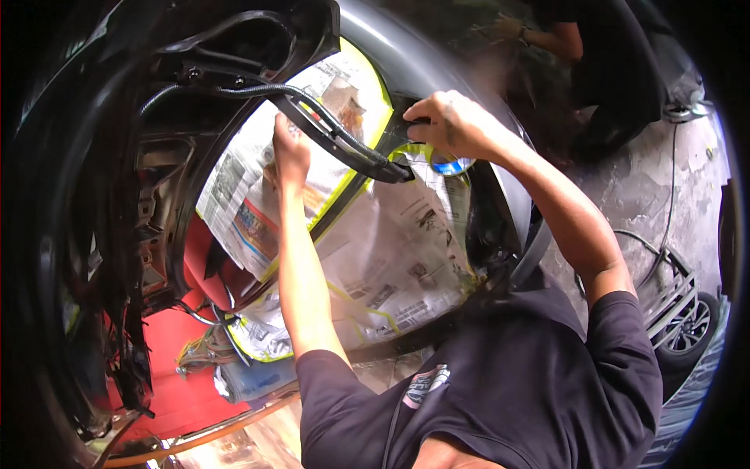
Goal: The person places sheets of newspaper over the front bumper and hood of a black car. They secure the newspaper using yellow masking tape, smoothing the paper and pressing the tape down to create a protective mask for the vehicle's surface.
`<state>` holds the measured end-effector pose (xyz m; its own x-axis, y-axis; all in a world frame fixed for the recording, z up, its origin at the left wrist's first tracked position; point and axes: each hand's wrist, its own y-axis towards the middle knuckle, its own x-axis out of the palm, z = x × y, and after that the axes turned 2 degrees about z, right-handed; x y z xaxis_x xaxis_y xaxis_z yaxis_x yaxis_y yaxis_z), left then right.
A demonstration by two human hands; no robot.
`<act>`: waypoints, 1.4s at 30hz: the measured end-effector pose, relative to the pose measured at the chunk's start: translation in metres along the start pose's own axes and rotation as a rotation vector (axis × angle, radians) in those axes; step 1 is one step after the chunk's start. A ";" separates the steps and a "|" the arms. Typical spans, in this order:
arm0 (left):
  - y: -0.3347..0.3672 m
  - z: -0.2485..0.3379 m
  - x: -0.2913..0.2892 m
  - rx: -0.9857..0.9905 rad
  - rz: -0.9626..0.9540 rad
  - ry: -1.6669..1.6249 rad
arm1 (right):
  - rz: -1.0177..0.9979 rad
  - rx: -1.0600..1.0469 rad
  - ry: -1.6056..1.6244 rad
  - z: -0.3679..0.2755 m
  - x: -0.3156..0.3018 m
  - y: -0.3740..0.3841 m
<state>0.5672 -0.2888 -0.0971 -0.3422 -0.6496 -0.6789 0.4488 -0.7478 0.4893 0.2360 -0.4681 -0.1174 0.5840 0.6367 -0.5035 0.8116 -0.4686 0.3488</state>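
My left hand [291, 150] is closed, thumb up, over newspaper [242, 176] edged with yellow-green masking tape on the car's glass. Whatever its fingers hold is hidden. Close beside it, a black hinge arm [332, 137] with a ribbed cable crosses the paper. My right hand [453, 127] is raised by the car's dark body edge, with fingers curled towards the thumb; I cannot make out anything between them. Just below that hand is a roll of masking tape [450, 167] with a blue inner ring; whether the hand touches it is unclear. More newspaper [391, 254] covers the panel between my arms.
The raised black lid [86, 195] fills the left side. Below it is a red surface [176, 367] with bundled wires [209, 350]. At upper right another person's hand [508, 30] shows. A wheel [691, 324] and a metal frame [664, 293] stand at right, near a floor cable [673, 187].
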 end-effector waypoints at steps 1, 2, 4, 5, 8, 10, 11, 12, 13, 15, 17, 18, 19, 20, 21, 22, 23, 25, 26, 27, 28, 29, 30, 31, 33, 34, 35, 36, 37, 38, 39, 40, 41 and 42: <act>0.013 -0.003 0.008 0.121 -0.035 -0.030 | 0.007 -0.041 -0.023 0.004 0.007 -0.003; 0.025 -0.006 0.014 0.241 -0.075 -0.059 | -0.035 -0.005 -0.031 0.013 0.015 -0.001; 0.041 -0.008 0.026 0.345 -0.134 -0.024 | -0.170 0.094 0.059 -0.001 0.005 0.003; 0.047 0.029 0.042 0.216 -0.242 -0.203 | -0.219 0.167 0.089 0.000 -0.002 0.002; 0.055 0.047 0.051 -0.008 -0.241 -0.212 | -0.234 0.149 0.078 0.006 0.008 0.006; 0.058 0.030 0.055 0.004 -0.198 -0.203 | -0.226 0.116 0.058 0.009 0.019 0.009; 0.059 0.026 0.057 -0.008 -0.180 -0.221 | -0.192 0.073 0.006 0.014 0.027 0.011; 0.057 0.025 0.058 -0.045 -0.134 -0.225 | -0.159 0.027 -0.044 0.015 0.032 0.013; 0.055 0.024 0.059 -0.083 -0.088 -0.229 | -0.126 -0.019 -0.094 0.017 0.035 0.014; 0.052 0.028 0.061 -0.111 -0.025 -0.151 | -0.173 0.005 -0.223 0.011 0.038 0.017; 0.052 0.042 0.070 -0.082 0.008 -0.004 | -0.172 0.001 -0.324 0.006 0.040 0.016; 0.053 0.041 0.074 -0.018 0.009 -0.002 | -0.150 -0.021 -0.346 0.004 0.042 0.015; 0.056 0.041 0.077 0.009 -0.003 -0.017 | -0.129 -0.042 -0.369 0.003 0.044 0.015; 0.059 0.040 0.080 0.037 -0.015 -0.032 | -0.161 -0.042 -0.384 0.001 0.044 0.017; 0.059 0.041 0.083 0.062 -0.029 -0.049 | -0.166 -0.039 -0.391 -0.002 0.043 0.017; 0.058 0.041 0.084 0.007 -0.045 -0.107 | -0.171 -0.036 -0.399 -0.006 0.042 0.017; 0.056 0.041 0.084 -0.014 -0.037 -0.106 | -0.176 -0.033 -0.406 -0.008 0.042 0.017; 0.054 0.045 0.085 -0.049 -0.025 -0.102 | -0.118 -0.065 -0.401 -0.005 0.048 0.019; 0.054 0.043 0.087 -0.057 -0.017 -0.126 | -0.090 -0.081 -0.398 -0.003 0.051 0.020; 0.053 0.038 0.087 -0.037 -0.014 -0.121 | -0.091 -0.102 -0.390 -0.003 0.053 0.023; 0.053 0.033 0.087 -0.017 -0.011 -0.116 | -0.093 -0.124 -0.381 -0.004 0.054 0.026; 0.054 0.028 0.087 0.003 -0.008 -0.111 | -0.095 -0.146 -0.372 -0.005 0.055 0.030; 0.054 0.033 0.088 -0.025 -0.011 -0.068 | -0.101 -0.126 -0.375 -0.006 0.054 0.034; 0.055 0.034 0.090 -0.032 -0.014 -0.067 | -0.091 -0.118 -0.402 -0.001 0.057 0.037; 0.054 0.035 0.091 -0.051 -0.018 -0.064 | -0.075 -0.105 -0.452 0.007 0.067 0.041; 0.053 0.036 0.091 -0.045 -0.015 -0.062 | -0.102 -0.096 -0.472 0.009 0.068 0.042; 0.053 0.037 0.091 -0.040 -0.012 -0.060 | -0.128 -0.086 -0.491 0.011 0.069 0.042; 0.052 0.038 0.092 -0.034 -0.009 -0.059 | -0.155 -0.076 -0.512 0.012 0.069 0.042; 0.051 0.038 0.093 -0.023 -0.009 -0.077 | -0.152 -0.083 -0.520 0.013 0.070 0.041; 0.051 0.037 0.094 -0.011 -0.009 -0.094 | -0.150 -0.090 -0.528 0.015 0.070 0.040; 0.051 0.036 0.093 0.001 -0.009 -0.110 | -0.146 -0.098 -0.535 0.015 0.071 0.039; 0.052 0.036 0.093 0.062 0.003 -0.005 | -0.147 -0.096 -0.528 0.016 0.071 0.038; 0.052 0.035 0.093 0.122 0.014 0.100 | -0.148 -0.095 -0.521 0.017 0.071 0.036; 0.054 0.037 0.092 0.188 0.025 0.203 | -0.144 -0.092 -0.516 0.017 0.069 0.036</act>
<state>0.5289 -0.3942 -0.1131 -0.1516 -0.6415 -0.7520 0.2878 -0.7565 0.5873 0.3052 -0.4513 -0.1535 0.4025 0.2963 -0.8662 0.8945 -0.3284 0.3034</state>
